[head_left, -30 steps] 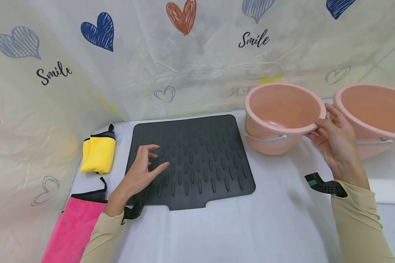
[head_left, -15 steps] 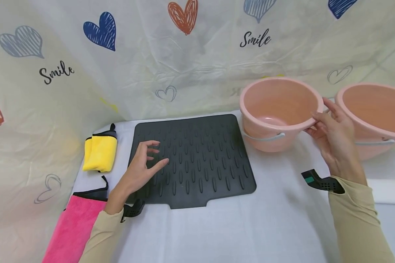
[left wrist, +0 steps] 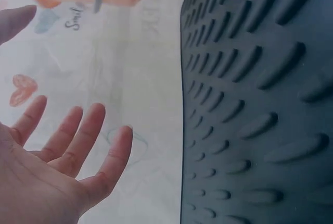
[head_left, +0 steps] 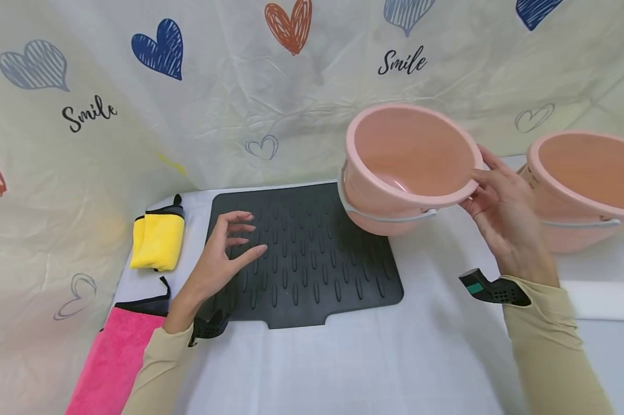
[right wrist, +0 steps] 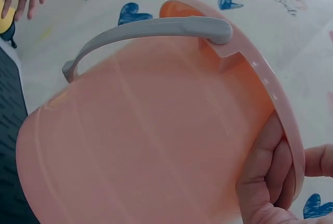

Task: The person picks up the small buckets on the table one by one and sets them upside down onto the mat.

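My right hand [head_left: 509, 216] grips the rim of a pink bucket [head_left: 410, 155] with a grey handle. The bucket hangs raised and slightly tilted over the right back part of a dark ribbed drying mat [head_left: 301, 271]. In the right wrist view the fingers [right wrist: 273, 166] curl under the rim, with the thumb on its other side. Above the mat's left part my left hand [head_left: 221, 259] is held with spread fingers and nothing in it. The left wrist view has the mat [left wrist: 250, 104] beside that hand [left wrist: 62, 166].
A second pink bucket [head_left: 576, 219] stands at the right. Near it lies a flat white object [head_left: 602, 300]. Yellow folded cloth [head_left: 158, 241] and pink cloth [head_left: 117, 351] lie at the left. A printed sheet [head_left: 322, 98] hangs behind the table.
My right hand has lifted the bucket and carried it left, from beside the second bucket to over the mat's edge. The left hand has barely moved.
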The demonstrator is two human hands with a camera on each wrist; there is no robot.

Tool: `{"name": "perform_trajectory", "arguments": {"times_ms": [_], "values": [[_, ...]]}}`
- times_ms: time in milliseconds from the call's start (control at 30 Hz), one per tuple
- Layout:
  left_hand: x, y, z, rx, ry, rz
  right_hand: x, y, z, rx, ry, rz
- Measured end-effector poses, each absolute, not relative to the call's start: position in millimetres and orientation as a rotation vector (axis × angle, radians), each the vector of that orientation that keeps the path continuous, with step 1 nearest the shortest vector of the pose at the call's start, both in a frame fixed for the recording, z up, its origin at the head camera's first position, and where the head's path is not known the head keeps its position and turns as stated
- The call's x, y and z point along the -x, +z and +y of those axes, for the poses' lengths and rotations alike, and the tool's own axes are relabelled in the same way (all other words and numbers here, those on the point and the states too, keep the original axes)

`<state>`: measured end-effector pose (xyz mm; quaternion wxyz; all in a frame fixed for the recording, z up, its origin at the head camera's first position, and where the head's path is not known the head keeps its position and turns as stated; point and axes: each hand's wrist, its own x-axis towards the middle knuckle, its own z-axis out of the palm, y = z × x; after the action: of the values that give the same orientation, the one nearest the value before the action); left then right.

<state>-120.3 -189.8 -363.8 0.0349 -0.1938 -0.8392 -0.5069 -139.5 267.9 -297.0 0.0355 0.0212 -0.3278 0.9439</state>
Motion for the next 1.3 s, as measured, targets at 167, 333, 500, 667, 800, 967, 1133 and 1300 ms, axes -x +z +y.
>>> {"name": "perform_trajectory", "arguments": {"times_ms": [167,333,500,667,800,967,1133,1300], "values": [[120.9,-362.6,-186.3,0.642,-1.605,-2.537,138.0,-293.2,249.8,-0.163,2.979,-0.948],[121.4,-361.7,-184.0,0.669,-1.645,-2.505,135.8,-288.4,232.5,-0.256,3.075,-0.795],[122.5,-358.2,-181.0,0.701,-1.723,-2.430,132.0,-282.5,218.5,-0.280,3.117,-0.687],[124.7,-354.0,-176.3,0.762,-1.806,-2.291,131.2,-282.1,210.7,-0.285,3.214,-0.491],[126.9,-350.8,-170.9,0.813,-1.859,-2.153,131.3,-284.7,205.2,-0.275,3.262,-0.371],[130.1,-346.0,-162.2,0.843,-1.908,-2.032,132.2,-287.6,198.4,-0.253,3.256,-0.385],[130.4,-340.9,-155.6,0.864,-1.897,-2.029,132.5,-290.1,194.5,-0.240,3.337,-0.250],[130.9,-336.8,-151.5,0.885,-1.877,-2.040,133.7,-290.8,193.1,-0.200,3.403,-0.194]]}}
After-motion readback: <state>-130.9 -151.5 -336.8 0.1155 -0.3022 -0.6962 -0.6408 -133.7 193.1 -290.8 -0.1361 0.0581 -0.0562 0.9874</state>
